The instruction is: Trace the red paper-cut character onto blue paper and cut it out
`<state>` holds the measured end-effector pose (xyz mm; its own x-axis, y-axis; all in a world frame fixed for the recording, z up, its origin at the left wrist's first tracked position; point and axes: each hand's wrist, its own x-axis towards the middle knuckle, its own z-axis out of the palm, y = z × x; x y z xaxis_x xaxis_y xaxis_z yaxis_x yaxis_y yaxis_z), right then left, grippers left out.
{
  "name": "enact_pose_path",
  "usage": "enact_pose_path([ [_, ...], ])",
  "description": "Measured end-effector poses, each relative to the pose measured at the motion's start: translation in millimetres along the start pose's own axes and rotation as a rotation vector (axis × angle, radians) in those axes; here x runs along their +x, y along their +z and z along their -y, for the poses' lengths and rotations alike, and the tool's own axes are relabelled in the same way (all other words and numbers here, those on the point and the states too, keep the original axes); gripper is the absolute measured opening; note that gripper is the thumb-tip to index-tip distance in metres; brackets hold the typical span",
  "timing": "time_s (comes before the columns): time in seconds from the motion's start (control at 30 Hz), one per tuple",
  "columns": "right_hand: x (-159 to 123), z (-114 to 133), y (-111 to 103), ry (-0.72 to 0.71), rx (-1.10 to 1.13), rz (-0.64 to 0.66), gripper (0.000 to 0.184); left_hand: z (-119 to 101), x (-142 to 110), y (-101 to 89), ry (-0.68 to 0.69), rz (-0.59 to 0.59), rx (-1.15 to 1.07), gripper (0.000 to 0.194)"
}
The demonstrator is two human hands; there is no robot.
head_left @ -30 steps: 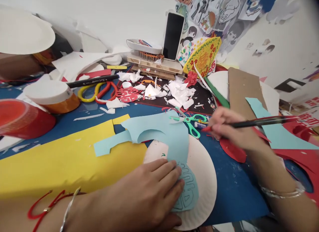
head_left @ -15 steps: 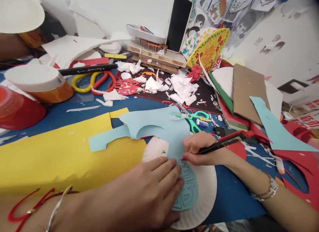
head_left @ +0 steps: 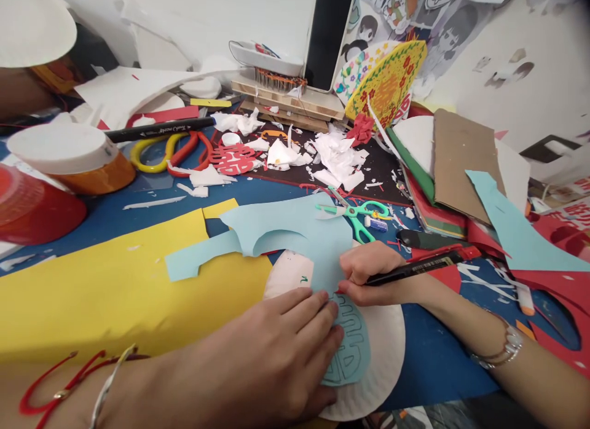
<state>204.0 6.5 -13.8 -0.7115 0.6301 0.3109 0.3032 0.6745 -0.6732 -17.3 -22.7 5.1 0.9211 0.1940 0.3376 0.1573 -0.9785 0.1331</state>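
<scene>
My left hand [head_left: 271, 355] lies flat with its fingers spread, pressing a light blue paper cutout [head_left: 295, 232] down onto a white paper plate [head_left: 387, 355]. My right hand [head_left: 369, 275] grips a black pen with a red end [head_left: 419, 266], its tip touching the blue paper just above a drawn pattern [head_left: 348, 343]. The two hands are close together over the plate. A large yellow sheet [head_left: 106, 287] lies under my left forearm.
Green scissors [head_left: 357, 215] lie just beyond the blue paper. Yellow and red scissors [head_left: 170, 152], a black marker [head_left: 157, 131], tape rolls [head_left: 69, 155], white scraps [head_left: 336, 161], a phone on a wooden stand [head_left: 325, 39], cardboard [head_left: 461, 165] and red paper [head_left: 557, 281] crowd the table.
My right hand moved left from the red paper to the blue cutout and set the pen tip on it. The left hand has stayed pressed on the paper.
</scene>
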Motion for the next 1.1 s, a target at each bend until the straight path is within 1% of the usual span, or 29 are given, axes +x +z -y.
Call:
enact_pose_path([
  [0.23,-2.6,-3.2,0.4,0.007,0.049,0.013,0.037,-0.1,-1.7,-0.8,-0.007,0.0,-0.002,0.035],
  [0.3,-3.6,-3.4,0.3,0.041,0.091,0.025,0.036,0.0,-1.8,-1.5,-0.013,0.0,-0.016,0.037],
  [0.33,-3.9,-3.3,-0.3,0.08,0.142,0.021,0.035,0.2,-1.7,-2.0,-0.019,-0.001,-0.031,0.038],
  [0.4,-3.3,-2.3,-3.4,0.171,0.328,-0.062,0.032,1.3,-1.0,-3.0,-0.028,-0.016,-0.068,0.04],
  [0.47,-1.0,0.3,-10.7,0.233,0.521,-0.203,0.031,3.2,-0.2,-4.2,-0.047,-0.017,-0.091,0.038],
  [0.5,0.6,2.1,-16.1,0.25,0.549,-0.274,0.032,4.5,0.1,-4.9,-0.063,-0.011,-0.094,0.036],
  [0.53,2.0,3.9,-22.8,0.277,0.499,-0.319,0.033,5.8,0.3,-5.7,-0.087,0.001,-0.095,0.036],
  [0.57,2.9,5.4,-30.4,0.315,0.371,-0.358,0.035,7.1,0.5,-6.6,-0.114,0.015,-0.1,0.037],
  [0.6,2.9,6.2,-38.8,0.391,0.166,-0.394,0.035,8.2,0.6,-7.7,-0.141,0.038,-0.112,0.04],
  [0.63,1.8,5.9,-47.7,0.466,-0.088,-0.433,0.034,8.8,0.8,-8.8,-0.164,0.062,-0.133,0.043],
  [0.7,-3.5,1.5,-64.9,0.608,-0.573,-0.55,0.03,8.7,1.0,-10.9,-0.202,0.119,-0.202,0.045],
  [0.73,-7.2,-2.4,-72.6,0.675,-0.739,-0.532,0.027,7.9,1.1,-11.6,-0.219,0.139,-0.249,0.044],
  [0.8,-14.4,-11.5,-84.5,0.805,-0.932,-0.453,0.02,5.4,1.3,-11.6,-0.265,0.155,-0.354,0.047],
  [0.83,-16.9,-15.5,-88.3,0.857,-0.996,-0.436,0.019,3.9,1.4,-10.9,-0.296,0.143,-0.406,0.05],
  [0.87,-18.4,-18.5,-90.4,0.862,-1.027,-0.436,0.022,2.6,1.7,-10.0,-0.336,0.117,-0.457,0.054],
  [0.93,-17.9,-20.1,-89.8,0.814,-1.026,-0.446,0.03,1.2,3.1,-8.1,-0.386,0.07,-0.55,0.061],
  [0.97,-16.2,-18.8,-87.2,0.776,-1.004,-0.432,0.031,1.3,4.5,-7.6,-0.42,0.037,-0.582,0.063],
  [1.03,-11.7,-13.1,-78.6,0.691,-0.929,-0.335,0.03,4.0,8.2,-7.7,-0.498,-0.038,-0.653,0.061],
  [1.1,-7.6,-5.6,-67.9,0.614,-0.867,-0.213,0.03,10.2,12.6,-9.2,-0.62,-0.134,-0.747,0.051],
])
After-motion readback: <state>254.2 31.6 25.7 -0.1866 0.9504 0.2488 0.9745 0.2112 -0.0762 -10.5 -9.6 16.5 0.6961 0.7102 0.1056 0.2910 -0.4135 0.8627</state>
